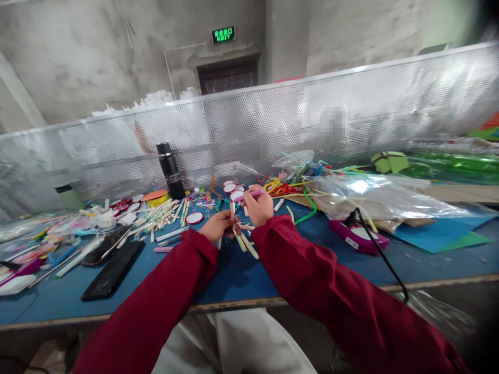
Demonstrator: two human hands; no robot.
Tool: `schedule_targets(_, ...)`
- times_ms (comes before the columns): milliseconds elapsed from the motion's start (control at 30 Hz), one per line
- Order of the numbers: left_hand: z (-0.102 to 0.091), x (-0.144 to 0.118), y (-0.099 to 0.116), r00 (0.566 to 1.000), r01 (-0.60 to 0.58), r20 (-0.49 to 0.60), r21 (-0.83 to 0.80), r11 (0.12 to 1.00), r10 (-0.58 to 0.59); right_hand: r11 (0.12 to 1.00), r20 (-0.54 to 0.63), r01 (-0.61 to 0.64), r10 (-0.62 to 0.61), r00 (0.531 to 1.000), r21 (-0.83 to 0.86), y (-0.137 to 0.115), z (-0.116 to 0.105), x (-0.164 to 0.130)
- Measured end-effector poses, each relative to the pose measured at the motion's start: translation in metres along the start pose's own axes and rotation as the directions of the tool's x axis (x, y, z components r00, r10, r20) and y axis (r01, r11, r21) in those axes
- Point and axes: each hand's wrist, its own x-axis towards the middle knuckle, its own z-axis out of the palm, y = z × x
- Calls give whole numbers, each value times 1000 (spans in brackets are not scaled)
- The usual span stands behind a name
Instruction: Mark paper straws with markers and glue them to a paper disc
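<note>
at the middle of the blue desk (234, 280), a bundle of craft sticks (242, 240) is clamped in the left hand (219, 225), while a pink pen (249, 195) is gripped in the right hand (258, 206) just above. sticks could be dropped if the grip is loosened; the glue gun (356, 236) cord (384, 257) at 3 o'clock could be snagged by a sleeve.
</note>
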Motion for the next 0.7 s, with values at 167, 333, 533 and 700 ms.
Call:
schedule_targets(167,0,0,0,1000,-10,-14,-14,1000,9,999,-49,12,-14,999,-32,-1,-1,0)
schedule_targets(333,0,-1,1,1000,0,-4,-13,1000,0,1000,-16,13,-13,1000,-6,0,1,-1)
schedule_targets(533,-1,0,2,1000,-2,-2,-18,1000,2,998,-44,12,-15,999,-64,-5,-1,-1)
schedule_targets(700,0,0,2,1000,10,9,-32,999,-9,1000,-16,-2,1,1000,-31,-7,0,-2)
